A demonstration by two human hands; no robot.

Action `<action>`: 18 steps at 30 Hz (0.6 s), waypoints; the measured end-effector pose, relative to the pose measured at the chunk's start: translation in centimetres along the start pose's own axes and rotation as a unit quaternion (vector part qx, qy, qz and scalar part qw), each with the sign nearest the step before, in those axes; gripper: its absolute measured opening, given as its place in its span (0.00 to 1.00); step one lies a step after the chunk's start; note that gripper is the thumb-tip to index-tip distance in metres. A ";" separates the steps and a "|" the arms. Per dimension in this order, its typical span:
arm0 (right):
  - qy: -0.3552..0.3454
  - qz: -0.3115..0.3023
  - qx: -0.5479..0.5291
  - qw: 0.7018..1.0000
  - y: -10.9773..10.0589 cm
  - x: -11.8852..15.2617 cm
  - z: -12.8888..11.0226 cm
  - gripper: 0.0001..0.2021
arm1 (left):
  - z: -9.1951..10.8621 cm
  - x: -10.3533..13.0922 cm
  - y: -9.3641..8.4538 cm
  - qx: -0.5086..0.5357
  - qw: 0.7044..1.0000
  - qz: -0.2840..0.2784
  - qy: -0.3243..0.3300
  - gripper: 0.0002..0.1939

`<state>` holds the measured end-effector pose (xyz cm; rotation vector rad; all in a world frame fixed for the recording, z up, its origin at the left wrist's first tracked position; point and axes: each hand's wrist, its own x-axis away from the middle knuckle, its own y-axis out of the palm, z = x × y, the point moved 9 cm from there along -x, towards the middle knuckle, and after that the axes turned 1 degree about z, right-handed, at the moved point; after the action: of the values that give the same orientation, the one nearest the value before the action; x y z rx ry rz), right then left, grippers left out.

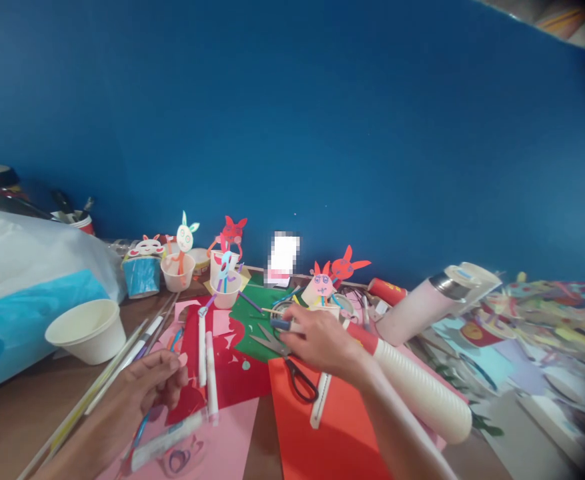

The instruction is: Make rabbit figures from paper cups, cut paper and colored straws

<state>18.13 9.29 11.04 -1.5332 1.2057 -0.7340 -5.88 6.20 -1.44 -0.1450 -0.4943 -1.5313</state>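
On the left, my left hand (155,380) has its thumb and fingertips pinched on a small pink paper piece (183,360). A thin blue stem (142,427) shows below that hand; whether it is held too I cannot tell. My right hand (322,340) reaches over the middle of the table, its fingers closed round a short stick with a blue end (279,324), partly hidden by the fingers. Just below lie open scissors (295,373) with black handles and a white ruler (321,400), on an orange sheet (317,440). White marker pens (211,380) lie between my hands.
Paper cups with paper animal figures (226,287) stand along the blue wall. A stack of white cups (422,393) and a tumbler (417,307) lie on the right. An empty white bowl (88,330) and a plastic bag (37,293) are at the left. Cut red paper (242,383) covers the middle.
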 end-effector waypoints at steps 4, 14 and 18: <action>-0.054 -0.048 -0.198 0.977 4.2 -0.3 -4.4 0.05 | -0.3 -0.7 0.8 -0.009 0.999 -0.040 -0.019 0.09; 0.031 -0.194 -0.538 0.820 14.3 0.9 -7.4 0.07 | 0.6 0.7 3.7 0.129 0.980 -0.147 0.024 0.05; -0.025 -0.145 -0.455 0.878 12.8 1.0 -7.4 0.06 | 0.0 0.6 4.3 0.173 0.973 -0.153 -0.016 0.05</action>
<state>7.63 5.91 1.09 -2.5320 1.3780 -0.2816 -1.68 5.82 -0.31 0.1842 -0.8305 -1.7162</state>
